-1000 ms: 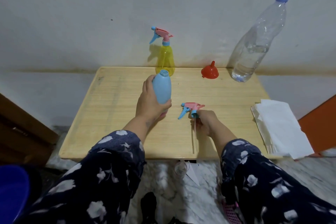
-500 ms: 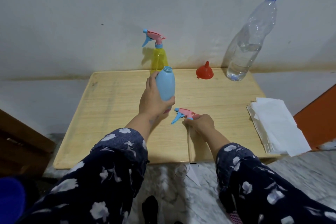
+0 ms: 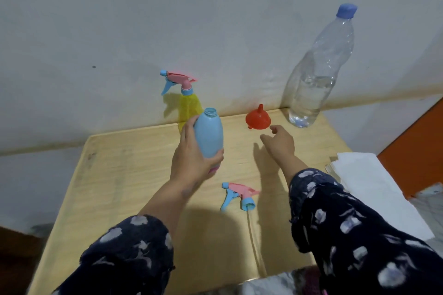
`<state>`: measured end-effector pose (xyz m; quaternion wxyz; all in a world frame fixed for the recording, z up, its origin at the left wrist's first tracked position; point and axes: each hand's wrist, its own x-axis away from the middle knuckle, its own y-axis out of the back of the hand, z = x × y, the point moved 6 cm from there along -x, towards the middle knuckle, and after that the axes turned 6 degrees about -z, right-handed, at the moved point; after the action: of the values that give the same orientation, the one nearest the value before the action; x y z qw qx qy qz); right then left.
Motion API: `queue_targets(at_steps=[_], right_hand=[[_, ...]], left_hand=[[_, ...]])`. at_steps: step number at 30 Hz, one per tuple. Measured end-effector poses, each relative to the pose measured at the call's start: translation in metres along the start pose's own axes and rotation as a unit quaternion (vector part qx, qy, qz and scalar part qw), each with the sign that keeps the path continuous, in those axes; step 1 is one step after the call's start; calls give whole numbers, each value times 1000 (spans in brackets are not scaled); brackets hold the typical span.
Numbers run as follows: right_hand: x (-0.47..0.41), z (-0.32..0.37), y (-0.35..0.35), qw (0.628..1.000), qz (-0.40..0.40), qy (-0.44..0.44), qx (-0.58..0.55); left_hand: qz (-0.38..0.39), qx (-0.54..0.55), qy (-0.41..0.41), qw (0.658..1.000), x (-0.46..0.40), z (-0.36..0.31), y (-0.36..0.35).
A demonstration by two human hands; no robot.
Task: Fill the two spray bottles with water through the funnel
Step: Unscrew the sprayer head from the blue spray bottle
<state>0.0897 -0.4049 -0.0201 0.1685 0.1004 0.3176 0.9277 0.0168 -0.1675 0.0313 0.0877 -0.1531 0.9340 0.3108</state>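
Observation:
My left hand [image 3: 191, 158] grips the blue spray bottle [image 3: 209, 134], held upright with its neck uncapped. Its pink and blue spray head [image 3: 238, 195] lies on the wooden table [image 3: 124, 175] nearer to me, its thin tube trailing toward the front edge. My right hand [image 3: 279, 142] is empty with fingers spread, just short of the red funnel [image 3: 258, 118], which rests mouth down near the wall. The yellow spray bottle [image 3: 189, 105] stands capped behind the blue one. A tall clear water bottle [image 3: 314, 79] with a blue cap stands at the back right, partly filled.
A stack of white paper napkins [image 3: 369, 187] lies at the table's right edge. The wall runs right behind the table. An orange surface [image 3: 417, 151] is at the far right and dark wooden furniture [image 3: 14, 254] at the lower left.
My right hand has let go of the spray head, left it on the table, and moved forward toward the funnel. My left hand still holds the blue bottle.

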Motion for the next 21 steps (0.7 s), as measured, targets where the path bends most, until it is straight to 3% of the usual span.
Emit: queue_targets(at_steps=[7, 12, 15, 21], right_hand=[[-62, 4, -38, 996, -55, 7, -72], [-81, -6, -53, 997, -76, 25, 1], [-80, -5, -52, 995, -94, 43, -11], [-57, 24, -41, 994, -39, 90, -57]], left_hand=[[7, 58, -19, 998, -33, 21, -25], [-5, 74, -23, 997, -43, 33, -33], [-3, 73, -28, 997, -44, 37, -34], [-2, 53, -4, 999, -33, 41, -22]])
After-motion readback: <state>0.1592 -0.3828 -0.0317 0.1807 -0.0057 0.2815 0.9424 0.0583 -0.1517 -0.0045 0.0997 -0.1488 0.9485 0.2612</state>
